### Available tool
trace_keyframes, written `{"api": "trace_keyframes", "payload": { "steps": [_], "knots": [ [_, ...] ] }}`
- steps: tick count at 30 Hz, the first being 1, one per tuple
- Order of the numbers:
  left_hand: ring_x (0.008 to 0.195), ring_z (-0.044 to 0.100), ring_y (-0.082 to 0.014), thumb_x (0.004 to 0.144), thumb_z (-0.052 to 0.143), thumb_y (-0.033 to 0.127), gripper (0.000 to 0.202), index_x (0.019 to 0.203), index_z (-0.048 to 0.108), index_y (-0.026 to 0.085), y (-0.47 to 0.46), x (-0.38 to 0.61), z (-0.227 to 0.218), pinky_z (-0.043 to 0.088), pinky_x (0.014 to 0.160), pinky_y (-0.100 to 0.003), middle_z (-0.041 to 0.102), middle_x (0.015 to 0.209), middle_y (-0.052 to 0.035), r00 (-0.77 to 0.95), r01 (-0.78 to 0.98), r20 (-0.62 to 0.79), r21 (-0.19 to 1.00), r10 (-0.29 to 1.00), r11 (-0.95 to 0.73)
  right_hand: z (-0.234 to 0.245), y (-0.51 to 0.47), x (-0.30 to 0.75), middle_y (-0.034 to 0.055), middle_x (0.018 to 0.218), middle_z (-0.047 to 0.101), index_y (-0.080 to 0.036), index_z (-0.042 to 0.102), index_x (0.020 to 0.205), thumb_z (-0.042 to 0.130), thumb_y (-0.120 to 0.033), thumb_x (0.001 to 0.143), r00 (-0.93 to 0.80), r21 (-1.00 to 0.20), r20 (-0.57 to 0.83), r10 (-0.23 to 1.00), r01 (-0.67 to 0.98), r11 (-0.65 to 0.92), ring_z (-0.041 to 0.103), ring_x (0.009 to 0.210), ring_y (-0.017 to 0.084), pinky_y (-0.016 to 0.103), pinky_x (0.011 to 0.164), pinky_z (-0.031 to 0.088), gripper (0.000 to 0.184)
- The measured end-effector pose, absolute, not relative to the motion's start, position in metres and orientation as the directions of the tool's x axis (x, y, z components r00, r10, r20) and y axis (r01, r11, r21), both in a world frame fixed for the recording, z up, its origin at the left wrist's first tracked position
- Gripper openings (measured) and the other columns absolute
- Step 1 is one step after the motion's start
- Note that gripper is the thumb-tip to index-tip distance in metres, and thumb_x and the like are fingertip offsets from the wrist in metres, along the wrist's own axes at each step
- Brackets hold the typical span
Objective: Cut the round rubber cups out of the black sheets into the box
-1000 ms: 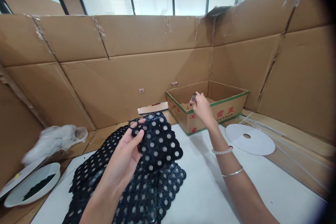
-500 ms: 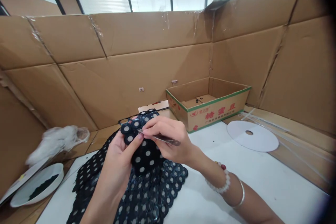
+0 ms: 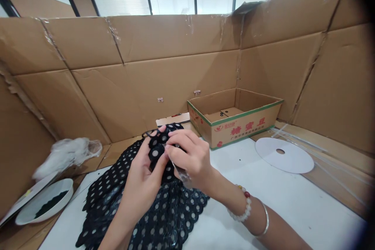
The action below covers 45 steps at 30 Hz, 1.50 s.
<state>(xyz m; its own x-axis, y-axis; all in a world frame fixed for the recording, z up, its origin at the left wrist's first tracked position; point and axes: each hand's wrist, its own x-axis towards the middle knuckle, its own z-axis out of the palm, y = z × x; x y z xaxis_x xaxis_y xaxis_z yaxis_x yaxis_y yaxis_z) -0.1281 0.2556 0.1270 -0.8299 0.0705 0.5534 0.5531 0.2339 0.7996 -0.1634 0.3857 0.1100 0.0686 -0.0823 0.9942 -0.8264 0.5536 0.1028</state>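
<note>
1. Both hands meet above the white table [image 3: 263, 203]: the left hand [image 3: 146, 168] pinches a raised fold of the black dotted sheet [image 3: 123, 199] heaped there.
2. The right hand [image 3: 191, 156] is closed around a thin metal tool [image 3: 179, 172], tip at the fold.
3. Best, I judge, to hold the fold taut and work 1 dot at a time.

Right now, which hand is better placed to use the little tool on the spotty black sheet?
Probably the right hand: it pinches the thin metal tool against the black dotted sheet. The left hand is busy holding up the sheet's folded edge.
</note>
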Motion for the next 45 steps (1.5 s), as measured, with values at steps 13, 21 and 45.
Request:
{"api": "trace_keyframes", "payload": {
  "steps": [13,21,45],
  "knots": [
    [0.137,0.045,-0.0169,0.087,0.061,0.042,0.058,0.140,0.049,0.020,0.256,-0.133,0.120,0.032,0.117,-0.027,0.050,0.147,-0.0076,-0.866,0.487,0.497,0.805,0.064,0.340,0.113,0.396,-0.162,0.0035,0.078,0.069,-0.019,0.056,0.087,0.045,-0.010,0.090,-0.262,-0.256,0.965,0.032,-0.899,0.355,0.070,0.076,0.013,0.023,0.068,0.057,0.015],
    [0.130,0.052,-0.0127,0.090,0.060,0.037,0.043,0.131,0.057,0.029,0.259,-0.130,0.120,0.038,0.111,-0.021,0.058,0.140,0.0004,-0.865,0.501,0.451,0.799,0.219,0.333,0.140,0.435,-0.178,-0.0012,0.067,0.065,-0.020,0.044,0.081,0.055,-0.034,0.092,-0.695,-0.665,0.719,-0.001,-0.688,-0.292,0.068,0.063,0.012,0.024,0.062,0.059,0.021],
    [0.108,0.066,-0.0170,0.083,0.070,0.036,0.055,0.135,0.055,0.024,0.231,-0.121,0.145,0.053,0.090,-0.021,0.074,0.111,-0.0049,-0.971,0.188,0.187,0.982,0.152,-0.010,0.133,0.401,-0.151,0.0048,0.087,0.071,-0.015,0.063,0.095,0.060,-0.009,0.085,-0.194,-0.200,0.975,0.107,-0.978,0.052,0.068,0.082,0.011,0.024,0.075,0.058,0.012]
  ]
}}
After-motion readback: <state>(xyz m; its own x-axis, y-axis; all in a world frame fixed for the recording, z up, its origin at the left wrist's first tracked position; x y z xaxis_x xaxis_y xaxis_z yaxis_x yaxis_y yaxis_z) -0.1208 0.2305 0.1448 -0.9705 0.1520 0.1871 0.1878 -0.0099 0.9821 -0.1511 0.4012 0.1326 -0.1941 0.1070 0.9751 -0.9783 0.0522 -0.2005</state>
